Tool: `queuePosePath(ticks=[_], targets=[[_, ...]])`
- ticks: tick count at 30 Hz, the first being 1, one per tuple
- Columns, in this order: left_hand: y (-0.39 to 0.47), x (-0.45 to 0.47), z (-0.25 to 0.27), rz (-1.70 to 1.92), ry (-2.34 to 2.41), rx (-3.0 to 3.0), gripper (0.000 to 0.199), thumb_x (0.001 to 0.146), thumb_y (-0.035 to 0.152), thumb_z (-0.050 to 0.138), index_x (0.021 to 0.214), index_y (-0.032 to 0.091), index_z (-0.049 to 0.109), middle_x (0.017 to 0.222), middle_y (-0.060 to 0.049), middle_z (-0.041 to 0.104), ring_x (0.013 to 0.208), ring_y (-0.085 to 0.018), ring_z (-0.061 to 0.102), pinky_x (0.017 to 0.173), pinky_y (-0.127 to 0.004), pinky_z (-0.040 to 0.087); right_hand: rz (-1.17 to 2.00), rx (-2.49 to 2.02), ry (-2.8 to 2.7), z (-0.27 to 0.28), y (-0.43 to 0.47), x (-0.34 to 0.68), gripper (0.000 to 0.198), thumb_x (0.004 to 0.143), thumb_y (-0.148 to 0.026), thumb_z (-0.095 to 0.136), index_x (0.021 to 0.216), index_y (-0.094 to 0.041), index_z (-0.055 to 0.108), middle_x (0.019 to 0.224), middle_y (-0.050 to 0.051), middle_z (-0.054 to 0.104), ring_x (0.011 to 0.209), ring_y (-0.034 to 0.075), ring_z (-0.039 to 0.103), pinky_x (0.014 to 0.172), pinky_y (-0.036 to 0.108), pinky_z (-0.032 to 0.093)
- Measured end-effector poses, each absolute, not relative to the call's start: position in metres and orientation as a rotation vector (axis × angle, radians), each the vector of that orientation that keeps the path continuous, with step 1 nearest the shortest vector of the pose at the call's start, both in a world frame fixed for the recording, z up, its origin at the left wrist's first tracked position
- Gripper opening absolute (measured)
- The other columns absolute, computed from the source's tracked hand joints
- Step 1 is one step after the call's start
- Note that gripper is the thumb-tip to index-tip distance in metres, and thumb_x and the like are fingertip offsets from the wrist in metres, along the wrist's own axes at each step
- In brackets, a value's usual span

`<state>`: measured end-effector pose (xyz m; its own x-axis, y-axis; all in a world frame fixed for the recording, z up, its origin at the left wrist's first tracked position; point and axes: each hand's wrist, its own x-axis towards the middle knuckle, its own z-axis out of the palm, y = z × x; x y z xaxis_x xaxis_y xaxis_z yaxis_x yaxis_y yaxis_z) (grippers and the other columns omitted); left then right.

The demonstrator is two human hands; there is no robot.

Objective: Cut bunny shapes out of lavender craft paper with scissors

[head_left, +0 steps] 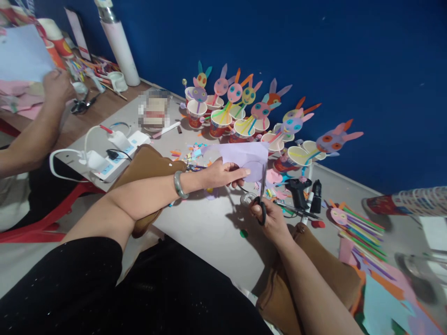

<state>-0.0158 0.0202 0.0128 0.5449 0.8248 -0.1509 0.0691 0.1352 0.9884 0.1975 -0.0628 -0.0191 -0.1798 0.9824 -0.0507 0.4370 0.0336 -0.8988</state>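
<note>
My left hand [226, 174] pinches a sheet of light purple paper [246, 151] with a round outline marked on it. The thumb lies flat over the sheet and the other fingers are behind it. In my right hand [272, 218] is a pair of scissors [260, 209] with black handles, its blades upright at the sheet's right edge. Paper scraps in many colours lie under and behind the sheet. A black glue gun [299, 191] rests just right of the scissors. Beneath my hands, a small green paper disc [243, 233] lies on the table.
Paper cups [220, 123] with colourful rabbit-faced figures line the blue wall. A power strip [122, 156] with plugs sits at left, near a white thermos [120, 51]. Stacked cups [408, 201], straws [366, 228] and coloured paper [384, 302] lie right. Another person's hand [57, 86] holds paper at far left.
</note>
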Motion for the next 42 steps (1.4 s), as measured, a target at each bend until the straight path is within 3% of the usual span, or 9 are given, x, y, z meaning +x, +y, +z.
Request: queuePosePath(ticks=[9,22,42], targets=[[0.02,-0.015,0.011,0.664,0.824,1.362,0.037,0.09,0.045,0.062,0.074,0.012,0.064,0.073,-0.004,0.068,0.061,-0.006,0.056,0.064,-0.023,0.047,1.102,-1.438,-1.718,-0.02,-0.063,0.198,0.054,0.081,-0.072,0.06,0.066,-0.021,0.053,0.057,-0.002,0.047,0.055,0.014,0.042,0.053,0.028,0.035],[0.024,-0.014,0.025,0.677,0.802,1.303,0.033,0.09,0.033,0.064,0.067,0.01,0.058,0.063,-0.003,0.067,0.049,-0.003,0.056,0.045,-0.015,0.039,1.099,-1.456,-1.698,-0.022,-0.063,0.2,0.063,0.075,-0.082,0.058,0.064,-0.02,0.053,0.057,-0.001,0.048,0.055,0.013,0.042,0.054,0.028,0.036],[0.025,-0.016,0.02,0.661,0.8,1.408,0.033,0.089,0.035,0.066,0.067,0.01,0.062,0.064,-0.002,0.067,0.052,-0.004,0.057,0.05,-0.016,0.043,1.085,-1.433,-1.71,-0.022,-0.062,0.201,0.062,0.075,-0.08,0.06,0.067,-0.019,0.057,0.058,-0.001,0.049,0.055,0.013,0.043,0.054,0.028,0.035]])
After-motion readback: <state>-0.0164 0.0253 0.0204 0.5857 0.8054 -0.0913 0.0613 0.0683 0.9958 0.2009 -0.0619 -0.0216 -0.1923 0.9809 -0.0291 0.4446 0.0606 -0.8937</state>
